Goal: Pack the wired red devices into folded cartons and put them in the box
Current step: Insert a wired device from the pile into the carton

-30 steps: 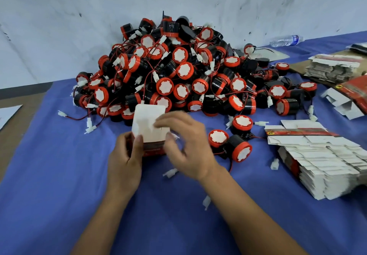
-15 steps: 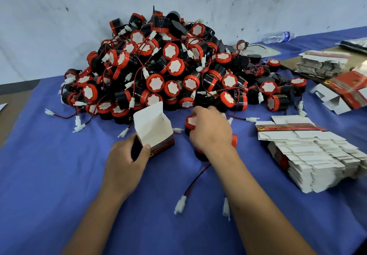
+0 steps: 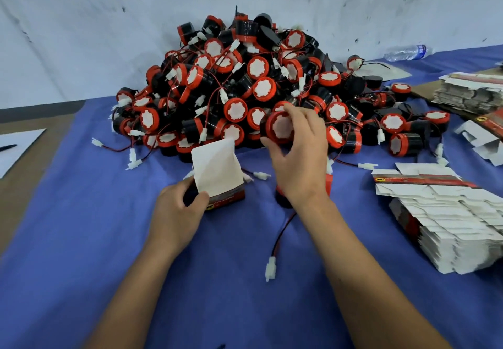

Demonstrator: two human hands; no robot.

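A folded carton (image 3: 217,177) with its white flap raised is held upright on the blue tabletop (image 3: 81,240) by the left hand (image 3: 178,212), the thumb pressed against its near face; this grip is unchanged from half a second ago. The right hand (image 3: 299,155), which was then lying low over a device on the cloth, has been lifted toward 12 o'clock, and a red device (image 3: 280,128) is now pinched between its thumb and curled fingers at the near edge of the pile of devices (image 3: 245,82). A second device (image 3: 283,199) is left on the tabletop beneath the right wrist, partly hidden; its red-and-black wire (image 3: 280,237) is trailed toward 6 o'clock and ends in a white connector (image 3: 270,268). A stack of flat cartons (image 3: 449,218) is seen at 3 o'clock of the hands. A plastic bottle (image 3: 407,52) is lying at 1 o'clock, against the wall.
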